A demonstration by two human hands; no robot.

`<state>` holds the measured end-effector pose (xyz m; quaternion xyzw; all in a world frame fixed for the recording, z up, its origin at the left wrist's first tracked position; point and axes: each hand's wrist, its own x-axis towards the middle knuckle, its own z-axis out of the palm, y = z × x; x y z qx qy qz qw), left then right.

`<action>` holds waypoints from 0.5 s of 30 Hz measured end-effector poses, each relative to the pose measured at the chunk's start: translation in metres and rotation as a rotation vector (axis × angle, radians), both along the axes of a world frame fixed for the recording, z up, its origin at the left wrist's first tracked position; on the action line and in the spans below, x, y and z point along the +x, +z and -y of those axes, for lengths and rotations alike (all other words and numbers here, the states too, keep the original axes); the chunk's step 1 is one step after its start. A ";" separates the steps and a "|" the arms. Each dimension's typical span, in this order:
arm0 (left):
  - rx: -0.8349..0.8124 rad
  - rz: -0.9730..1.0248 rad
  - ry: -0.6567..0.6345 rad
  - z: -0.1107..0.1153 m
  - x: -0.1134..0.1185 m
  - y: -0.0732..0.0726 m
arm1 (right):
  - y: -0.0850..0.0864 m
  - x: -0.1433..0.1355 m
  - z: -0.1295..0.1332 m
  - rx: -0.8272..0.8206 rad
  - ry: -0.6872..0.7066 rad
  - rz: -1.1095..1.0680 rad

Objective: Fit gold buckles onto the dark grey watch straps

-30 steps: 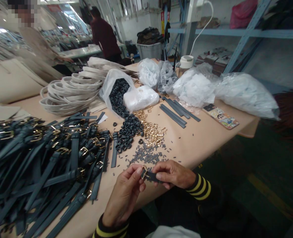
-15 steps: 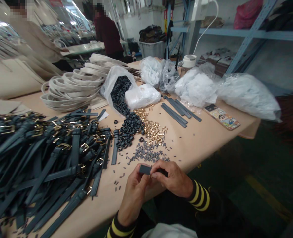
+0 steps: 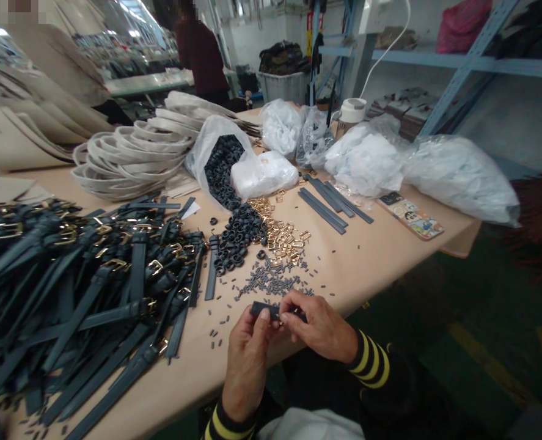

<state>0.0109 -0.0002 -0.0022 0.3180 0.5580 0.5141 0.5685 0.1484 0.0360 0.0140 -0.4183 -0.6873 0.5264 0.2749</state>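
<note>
Between my two hands, just over the table's front edge, is a dark grey strap (image 3: 264,308). My left hand (image 3: 247,351) pinches its left end with the thumb on top. The fingers of my right hand (image 3: 319,324) close on its other end, partly covering it; whether a buckle is there I cannot make out. Just beyond my hands lie many small dark slips (image 3: 271,278). Behind those are a heap of gold buckles (image 3: 284,241) and a heap of black loops (image 3: 238,235), which spills from a clear plastic bag (image 3: 201,146).
Buckled dark straps (image 3: 91,311) cover the table's left side. Coiled beige straps (image 3: 128,159) lie behind them. Loose dark strips (image 3: 323,208), a phone in a cartoon case (image 3: 410,215) and stuffed plastic bags (image 3: 463,177) sit to the right. Two people stand across the room.
My left thumb has come up onto the top of the strap, and the strap has tilted and shifted slightly left. My right hand stays at its other end.
</note>
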 end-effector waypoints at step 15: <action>0.097 -0.408 -0.048 -0.009 -0.007 0.000 | -0.018 -0.013 0.001 -0.131 -0.194 -0.049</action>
